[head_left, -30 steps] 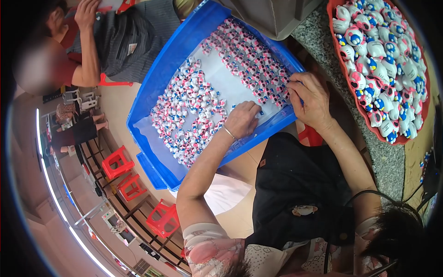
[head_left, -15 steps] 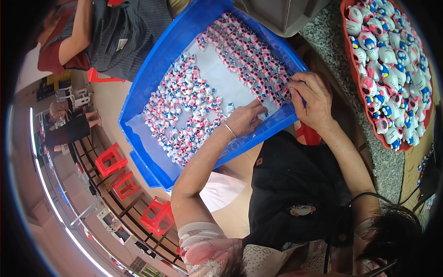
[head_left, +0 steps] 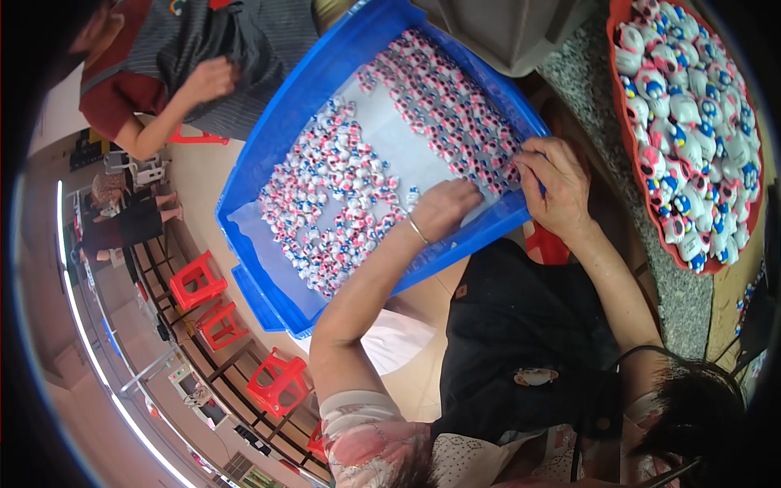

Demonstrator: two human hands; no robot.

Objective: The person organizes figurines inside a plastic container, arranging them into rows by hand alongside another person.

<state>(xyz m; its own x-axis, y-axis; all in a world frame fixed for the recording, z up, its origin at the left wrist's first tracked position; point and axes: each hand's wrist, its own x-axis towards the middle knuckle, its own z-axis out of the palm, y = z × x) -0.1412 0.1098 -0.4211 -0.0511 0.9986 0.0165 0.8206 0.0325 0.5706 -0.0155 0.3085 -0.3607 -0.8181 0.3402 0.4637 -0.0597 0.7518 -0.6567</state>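
A blue tray (head_left: 259, 134) lined with white sheet holds many small white, pink and blue figurines. One group (head_left: 325, 195) lies loosely piled on the left; another (head_left: 455, 110) stands in close rows on the right. My left hand (head_left: 446, 210) is over the tray's near part, its fingers curled down and slightly blurred; whatever they hold is hidden. At the near right corner, my right hand (head_left: 556, 185) has its thumb and fingertips pinched together beside the rows. Something too small to make out is at its fingertips. A single figurine (head_left: 412, 195) lies beside my left hand.
A red scalloped tray (head_left: 622, 106) heaped with larger figurines rests on a granite surface (head_left: 685, 313) at right. A grey bin (head_left: 504, 32) is behind the blue tray. A co-worker's hand (head_left: 213, 80) shows at upper left. Red stools (head_left: 279, 382) stand at lower left.
My left hand has shifted slightly right within the tray. My right hand stays pinched at the tray corner. The co-worker's hand has lowered. The view has shifted slightly.
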